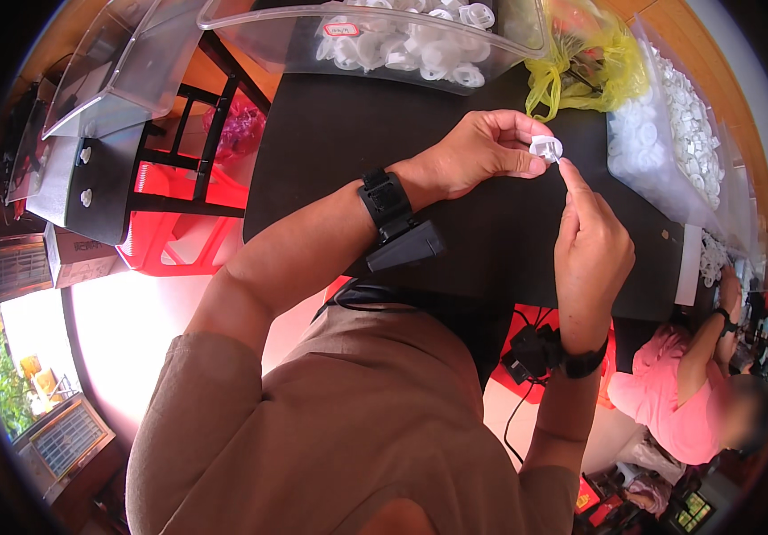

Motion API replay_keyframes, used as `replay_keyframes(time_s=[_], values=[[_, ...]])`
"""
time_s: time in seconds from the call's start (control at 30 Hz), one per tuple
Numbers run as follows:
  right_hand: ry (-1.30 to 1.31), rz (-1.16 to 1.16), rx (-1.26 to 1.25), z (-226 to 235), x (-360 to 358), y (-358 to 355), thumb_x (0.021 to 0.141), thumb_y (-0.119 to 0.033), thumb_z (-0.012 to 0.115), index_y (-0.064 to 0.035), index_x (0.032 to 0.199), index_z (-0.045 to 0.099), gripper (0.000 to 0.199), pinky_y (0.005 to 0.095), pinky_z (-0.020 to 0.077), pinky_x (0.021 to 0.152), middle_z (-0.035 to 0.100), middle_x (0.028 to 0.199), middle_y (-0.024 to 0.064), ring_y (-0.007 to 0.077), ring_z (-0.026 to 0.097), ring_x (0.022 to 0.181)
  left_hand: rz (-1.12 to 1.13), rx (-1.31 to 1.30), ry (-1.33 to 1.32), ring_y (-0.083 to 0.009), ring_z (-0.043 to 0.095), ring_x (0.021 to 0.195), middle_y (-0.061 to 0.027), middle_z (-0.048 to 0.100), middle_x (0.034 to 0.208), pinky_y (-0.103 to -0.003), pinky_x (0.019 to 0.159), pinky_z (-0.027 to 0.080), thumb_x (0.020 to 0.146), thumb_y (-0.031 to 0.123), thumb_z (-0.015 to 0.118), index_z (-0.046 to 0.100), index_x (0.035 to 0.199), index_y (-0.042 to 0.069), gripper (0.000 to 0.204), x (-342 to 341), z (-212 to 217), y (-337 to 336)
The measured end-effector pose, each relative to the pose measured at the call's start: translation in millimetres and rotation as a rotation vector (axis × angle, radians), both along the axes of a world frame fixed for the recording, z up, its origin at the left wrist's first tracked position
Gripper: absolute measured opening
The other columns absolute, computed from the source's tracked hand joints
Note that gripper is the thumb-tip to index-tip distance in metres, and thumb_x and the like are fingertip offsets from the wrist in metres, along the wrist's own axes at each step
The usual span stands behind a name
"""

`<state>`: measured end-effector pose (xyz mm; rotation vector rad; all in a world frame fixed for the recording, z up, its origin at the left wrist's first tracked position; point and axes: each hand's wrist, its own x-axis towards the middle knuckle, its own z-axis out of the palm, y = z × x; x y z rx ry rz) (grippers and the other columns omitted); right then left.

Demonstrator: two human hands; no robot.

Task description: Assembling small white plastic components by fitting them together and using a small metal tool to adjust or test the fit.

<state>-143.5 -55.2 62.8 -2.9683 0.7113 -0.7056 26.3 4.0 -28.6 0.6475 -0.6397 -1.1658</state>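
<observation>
Left hand (482, 152) pinches a small white plastic part (545, 147) between thumb and fingertips, above the black table (491, 241). Right hand (591, 241): index tip touches the part's lower edge, other fingers curled; grip underneath hidden. Part's shape hard to make out. Beyond: clear bin (384, 36) of white pieces, cut off at top; yellow bag (580, 71); clear bag (669, 143) of white parts at right

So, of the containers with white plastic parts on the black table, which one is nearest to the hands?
The clear bag of white parts at the table's right edge. It lies just right of the small white part held by both hands, while the clear bin sits farther off at the far edge.
</observation>
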Motion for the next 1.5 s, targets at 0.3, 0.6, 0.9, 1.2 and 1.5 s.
replay_keyframes(time_s=[0.3, 0.6, 0.9, 1.2, 1.5], values=[[0.076, -0.045, -0.086, 4, 1, 3, 0.084, -0.004, 0.063, -0.0200, 0.120, 0.067, 0.041, 0.0390, 0.0508, 0.056, 0.060, 0.075, 0.0051, 0.0262, 0.063, 0.063, 0.005, 0.012, 0.006, -0.0145, 0.064, 0.100, -0.0059, 0.066, 0.107, -0.031, 0.092, 0.054, 0.084, 0.001, 0.073, 0.063, 0.113, 0.004, 0.031, 0, 1, 1], [0.129, -0.011, -0.158, 6, 1, 1, 0.084, -0.005, 0.060, -0.0176, 0.118, 0.067, 0.037, 0.0385, 0.0510, 0.055, 0.061, 0.076, 0.0047, 0.0253, 0.063, 0.063, 0.010, 0.040, -0.012, -0.0153, 0.065, 0.100, -0.0073, 0.068, 0.108, -0.032, 0.091, 0.054, 0.083, 0.002, 0.075, 0.064, 0.116, 0.002, 0.035, 0, 0, 2], [0.234, 0.034, -0.159, 6, 0, -6, 0.084, -0.004, 0.058, -0.0147, 0.118, 0.066, 0.036, 0.0396, 0.0519, 0.056, 0.062, 0.077, 0.0066, 0.0280, 0.065, 0.064, 0.021, 0.090, -0.114, -0.0150, 0.065, 0.099, -0.0074, 0.068, 0.106, -0.031, 0.091, 0.054, 0.082, 0.004, 0.076, 0.065, 0.115, 0.001, 0.034, 0, 0, 3], [0.010, 0.013, -0.054, 11, -7, -2, 0.086, -0.005, 0.060, -0.0168, 0.119, 0.066, 0.035, 0.0405, 0.0523, 0.059, 0.063, 0.079, 0.0061, 0.0293, 0.065, 0.066, 0.006, 0.044, -0.003, -0.0160, 0.064, 0.101, -0.0070, 0.066, 0.109, -0.032, 0.091, 0.054, 0.086, 0.003, 0.072, 0.061, 0.118, 0.002, 0.034, 1, 2, 3], [0.087, -0.003, -0.091, 7, 1, -1, 0.088, -0.008, 0.060, -0.0169, 0.117, 0.067, 0.032, 0.0399, 0.0519, 0.057, 0.064, 0.079, 0.0060, 0.0290, 0.065, 0.065, 0.024, 0.022, -0.025, -0.0150, 0.064, 0.100, -0.0066, 0.067, 0.109, -0.031, 0.090, 0.054, 0.085, 0.002, 0.072, 0.062, 0.116, 0.003, 0.032, 1, 0, 1]])
